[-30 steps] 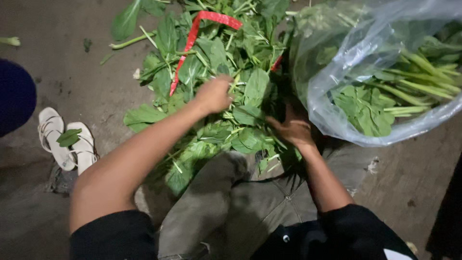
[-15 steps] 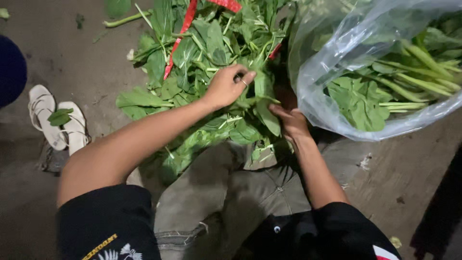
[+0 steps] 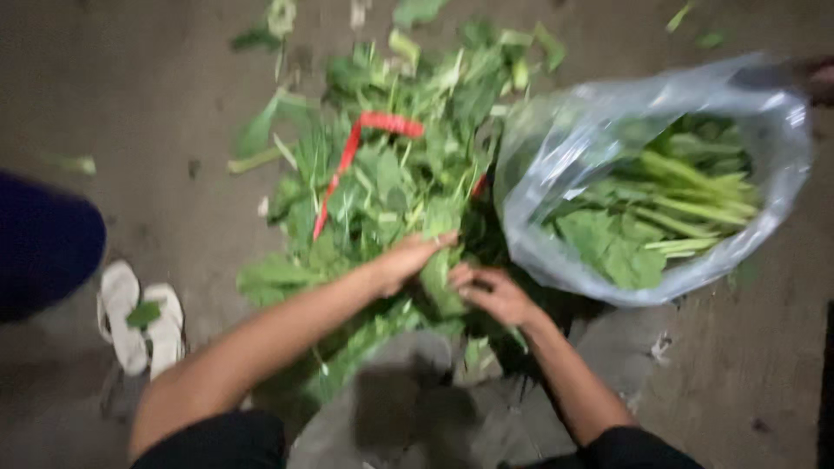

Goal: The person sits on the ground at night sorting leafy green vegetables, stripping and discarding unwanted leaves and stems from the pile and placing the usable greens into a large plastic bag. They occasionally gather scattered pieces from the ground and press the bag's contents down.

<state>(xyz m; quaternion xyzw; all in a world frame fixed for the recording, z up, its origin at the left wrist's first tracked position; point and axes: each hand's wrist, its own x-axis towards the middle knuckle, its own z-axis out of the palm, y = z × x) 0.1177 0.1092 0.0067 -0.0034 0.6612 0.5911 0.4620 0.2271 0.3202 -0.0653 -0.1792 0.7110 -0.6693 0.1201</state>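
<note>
A: Both hands in close, left hand (image 3: 408, 260) and right hand (image 3: 491, 291) meeting on a green leaf (image 3: 439, 282), each grip closed on it.

B: It's at the pile's six o'clock edge. Leafy greens (image 3: 391, 182) beyond, red band (image 3: 356, 152) across them, plastic bag (image 3: 556, 156) at two o'clock. Sandals (image 3: 139, 317) at nine.

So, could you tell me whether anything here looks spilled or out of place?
Yes. Loose leaves and stem bits lie scattered on the ground beyond the pile of greens, and one leaf sits on a pair of white sandals. A red band lies tangled in the pile.
</note>
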